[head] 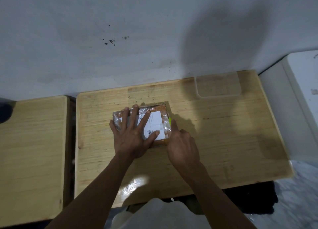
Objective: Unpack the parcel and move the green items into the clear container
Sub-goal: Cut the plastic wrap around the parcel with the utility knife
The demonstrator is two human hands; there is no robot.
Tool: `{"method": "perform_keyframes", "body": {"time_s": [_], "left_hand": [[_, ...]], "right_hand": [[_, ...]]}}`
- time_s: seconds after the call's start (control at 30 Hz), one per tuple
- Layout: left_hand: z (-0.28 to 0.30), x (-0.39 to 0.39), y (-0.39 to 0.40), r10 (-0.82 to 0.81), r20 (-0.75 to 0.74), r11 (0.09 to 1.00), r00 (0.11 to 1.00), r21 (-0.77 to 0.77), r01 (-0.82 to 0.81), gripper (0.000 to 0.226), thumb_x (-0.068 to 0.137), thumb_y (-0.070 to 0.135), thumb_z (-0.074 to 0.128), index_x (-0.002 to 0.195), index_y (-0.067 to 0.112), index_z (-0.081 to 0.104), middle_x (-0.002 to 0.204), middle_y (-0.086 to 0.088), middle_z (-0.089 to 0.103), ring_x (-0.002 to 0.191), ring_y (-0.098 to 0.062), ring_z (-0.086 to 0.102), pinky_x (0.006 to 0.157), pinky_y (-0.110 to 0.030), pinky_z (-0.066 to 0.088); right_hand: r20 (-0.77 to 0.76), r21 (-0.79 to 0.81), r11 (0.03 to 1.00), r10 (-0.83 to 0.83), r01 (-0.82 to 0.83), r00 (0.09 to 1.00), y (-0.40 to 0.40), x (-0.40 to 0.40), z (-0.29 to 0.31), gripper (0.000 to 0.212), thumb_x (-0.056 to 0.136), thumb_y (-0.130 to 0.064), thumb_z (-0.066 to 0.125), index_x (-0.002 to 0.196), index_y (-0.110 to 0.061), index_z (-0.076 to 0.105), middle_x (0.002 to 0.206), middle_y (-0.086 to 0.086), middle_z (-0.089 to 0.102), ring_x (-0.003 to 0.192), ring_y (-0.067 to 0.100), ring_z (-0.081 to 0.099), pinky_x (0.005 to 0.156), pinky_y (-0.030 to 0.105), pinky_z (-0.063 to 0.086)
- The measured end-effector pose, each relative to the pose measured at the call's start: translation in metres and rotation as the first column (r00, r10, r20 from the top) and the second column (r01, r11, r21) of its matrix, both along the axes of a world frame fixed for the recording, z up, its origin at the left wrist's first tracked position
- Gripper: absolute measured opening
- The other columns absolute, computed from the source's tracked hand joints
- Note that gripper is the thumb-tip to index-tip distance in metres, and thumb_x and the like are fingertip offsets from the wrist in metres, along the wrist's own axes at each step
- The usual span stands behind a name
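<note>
Parcel [154, 123] flat mid-table [223, 142], taped, label up. Left hand [132, 134] pressed on top, fingers spread wide; right hand [182, 146] at its right edge, pinching a small green tool [170, 120] against the side. Clear container [218, 85] well apart, far right corner.

Pale grey-white wall [120, 31] fills the upper half, scuffed, with a cluster of dark specks [111, 40] left of centre and a large soft shadow [223, 39] at right. Light wooden table [215, 139] butts against it, glossy glare patch [136, 182] near its front edge. Second wooden table [32, 151] just beside it at left, narrow dark gap between. White cabinet-like unit [299, 91] at right. Floor [296, 194] lower right pale, mottled.
</note>
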State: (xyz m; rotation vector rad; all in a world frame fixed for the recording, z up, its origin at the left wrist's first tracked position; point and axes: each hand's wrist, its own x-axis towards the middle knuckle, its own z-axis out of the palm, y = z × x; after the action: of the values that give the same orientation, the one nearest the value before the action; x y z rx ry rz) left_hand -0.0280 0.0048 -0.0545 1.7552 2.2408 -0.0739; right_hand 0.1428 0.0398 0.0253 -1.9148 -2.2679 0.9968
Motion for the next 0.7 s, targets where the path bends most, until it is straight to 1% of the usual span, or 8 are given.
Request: {"method": "perform_keyframes", "body": {"time_s": [0.17,0.27,0.4,0.53,0.6,0.7], "left_hand": [[0.0,0.0,0.001,0.009,0.006,1.0,1.0,0.012,-0.009,0.085,0.085,0.089,0.014,0.158,0.047,0.009,0.171,0.006,-0.01,0.157,-0.025,-0.013,0.116,-0.073,0.002],[-0.001,0.0,-0.001,0.011,0.019,0.999,1.0,0.039,-0.012,0.084,0.086,0.089,0.017,0.158,0.047,0.013,0.171,0.006,-0.006,0.158,-0.025,-0.009,0.115,-0.074,0.004],[0.0,0.001,-0.001,0.006,0.018,0.998,1.0,0.066,-0.007,0.083,0.086,0.088,0.018,0.158,0.045,0.018,0.171,0.005,-0.001,0.158,-0.027,-0.005,0.115,-0.074,0.006],[0.0,0.001,-0.002,0.007,0.008,0.998,1.0,0.065,-0.007,0.083,0.086,0.087,0.019,0.158,0.045,0.018,0.171,0.004,0.0,0.158,-0.027,-0.003,0.114,-0.073,0.008],[-0.002,0.0,-0.003,0.007,-0.004,0.998,1.0,0.066,-0.007,0.084,0.086,0.088,0.018,0.158,0.045,0.016,0.171,0.005,-0.002,0.158,-0.027,-0.004,0.114,-0.073,0.009],[-0.003,0.0,-0.002,0.004,-0.012,0.998,1.0,0.062,-0.004,0.083,0.086,0.088,0.017,0.158,0.046,0.014,0.171,0.005,-0.003,0.158,-0.027,-0.005,0.114,-0.073,0.009]], "right_hand": [[-0.009,0.002,1.0,0.004,-0.004,1.0,-0.001,0.001,0.0,0.06,0.096,-0.016,0.042,0.152,-0.018,0.019,0.11,0.019,0.06,0.099,0.037,0.062,0.074,0.036,0.044],[-0.012,0.002,1.0,-0.004,0.004,1.0,-0.011,0.006,0.002,0.058,0.097,-0.016,0.042,0.151,-0.018,0.02,0.105,0.018,0.061,0.094,0.035,0.063,0.07,0.034,0.041],[-0.015,0.007,1.0,-0.018,0.018,1.0,-0.02,0.008,0.0,0.057,0.097,-0.015,0.042,0.151,-0.017,0.021,0.101,0.017,0.062,0.089,0.032,0.064,0.066,0.032,0.041],[-0.005,-0.009,1.0,-0.021,0.021,1.0,-0.026,0.014,0.003,0.058,0.097,-0.012,0.04,0.151,-0.016,0.02,0.101,0.017,0.062,0.089,0.032,0.063,0.066,0.031,0.039],[-0.012,-0.04,0.999,-0.023,0.023,1.0,-0.035,0.018,0.007,0.058,0.097,-0.013,0.039,0.151,-0.016,0.02,0.098,0.016,0.061,0.086,0.03,0.063,0.066,0.031,0.04],[-0.025,-0.035,0.999,-0.039,0.038,0.999,-0.04,0.02,0.006,0.056,0.098,-0.016,0.041,0.151,-0.017,0.021,0.093,0.013,0.062,0.08,0.025,0.063,0.065,0.031,0.045]]}}
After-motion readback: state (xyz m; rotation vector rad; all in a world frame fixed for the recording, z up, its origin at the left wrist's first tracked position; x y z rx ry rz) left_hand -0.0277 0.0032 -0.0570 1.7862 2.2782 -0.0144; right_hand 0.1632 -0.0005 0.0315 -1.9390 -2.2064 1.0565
